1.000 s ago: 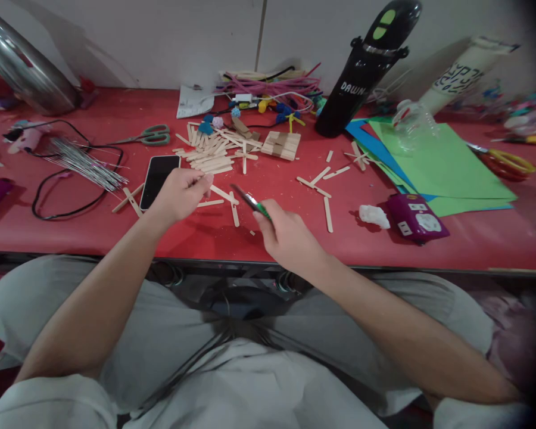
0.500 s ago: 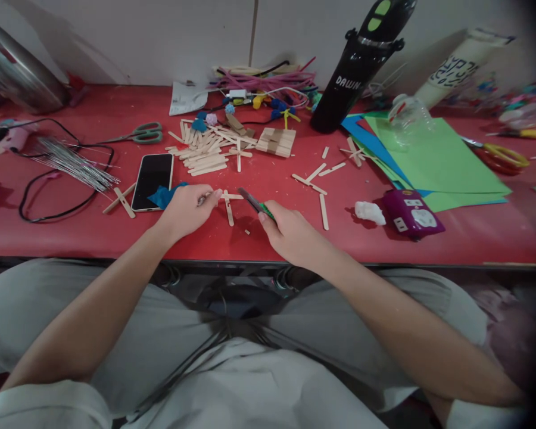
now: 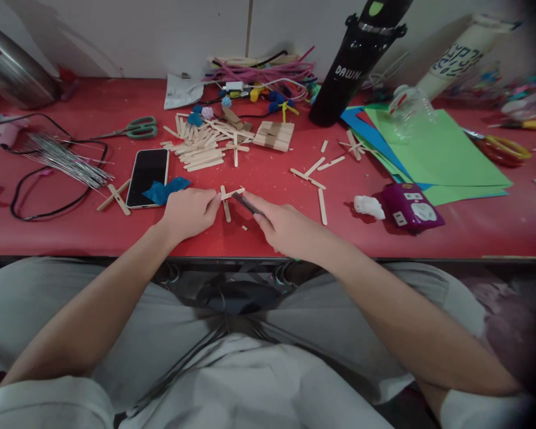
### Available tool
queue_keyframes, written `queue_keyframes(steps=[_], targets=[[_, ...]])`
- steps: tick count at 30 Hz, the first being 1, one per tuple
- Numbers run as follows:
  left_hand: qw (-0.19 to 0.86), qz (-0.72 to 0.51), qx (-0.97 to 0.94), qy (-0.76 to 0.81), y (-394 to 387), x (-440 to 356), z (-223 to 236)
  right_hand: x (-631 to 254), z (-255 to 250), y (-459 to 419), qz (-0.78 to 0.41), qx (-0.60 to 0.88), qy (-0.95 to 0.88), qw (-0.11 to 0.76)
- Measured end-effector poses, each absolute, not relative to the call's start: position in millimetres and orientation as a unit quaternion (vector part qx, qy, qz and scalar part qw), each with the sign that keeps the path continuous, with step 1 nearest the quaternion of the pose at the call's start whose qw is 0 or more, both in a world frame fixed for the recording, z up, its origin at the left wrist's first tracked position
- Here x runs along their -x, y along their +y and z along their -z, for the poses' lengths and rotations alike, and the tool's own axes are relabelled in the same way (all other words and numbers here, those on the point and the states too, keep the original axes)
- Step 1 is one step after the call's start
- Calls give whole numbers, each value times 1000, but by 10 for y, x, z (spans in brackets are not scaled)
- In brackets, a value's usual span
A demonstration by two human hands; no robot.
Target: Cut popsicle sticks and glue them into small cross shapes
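My left hand (image 3: 190, 210) rests on the red table (image 3: 71, 232) with its fingers curled, and its fingertips press the end of a crossed pair of wooden craft sticks (image 3: 227, 199). My right hand (image 3: 286, 229) is closed round a small cutter (image 3: 248, 204) whose dark blade points left, its tip at the crossed sticks. A scrap of blue paper (image 3: 163, 190) lies just left of my left hand, beside a black phone (image 3: 147, 177).
A heap of craft sticks (image 3: 201, 149) and a small stick panel (image 3: 274, 135) lie further back. Green scissors (image 3: 136, 128), wire bundle (image 3: 67, 161), black bottle (image 3: 352, 65), green and blue paper sheets (image 3: 429, 158), a purple box (image 3: 410, 207) and a white lump (image 3: 368, 206) surround the hands.
My left hand came down from above the phone onto the table at the crossed sticks. My right hand lowered the cutter toward them. The blue scrap now shows beside the phone.
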State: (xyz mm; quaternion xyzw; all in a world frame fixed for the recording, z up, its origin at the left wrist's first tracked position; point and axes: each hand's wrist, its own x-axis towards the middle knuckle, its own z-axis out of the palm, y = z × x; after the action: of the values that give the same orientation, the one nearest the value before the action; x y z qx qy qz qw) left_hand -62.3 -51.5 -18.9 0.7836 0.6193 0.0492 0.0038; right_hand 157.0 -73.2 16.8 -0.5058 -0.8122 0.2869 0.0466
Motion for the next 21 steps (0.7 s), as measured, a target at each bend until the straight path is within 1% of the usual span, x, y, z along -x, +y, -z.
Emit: queue_keyframes(steps=[3, 21], targets=[[2, -54, -786, 616, -514, 629, 194, -1538, -189, -724, -276, 512, -813, 33], [-16, -49, -783, 619, -510, 617, 214, -1527, -130, -702, -247, 495, -833, 25]])
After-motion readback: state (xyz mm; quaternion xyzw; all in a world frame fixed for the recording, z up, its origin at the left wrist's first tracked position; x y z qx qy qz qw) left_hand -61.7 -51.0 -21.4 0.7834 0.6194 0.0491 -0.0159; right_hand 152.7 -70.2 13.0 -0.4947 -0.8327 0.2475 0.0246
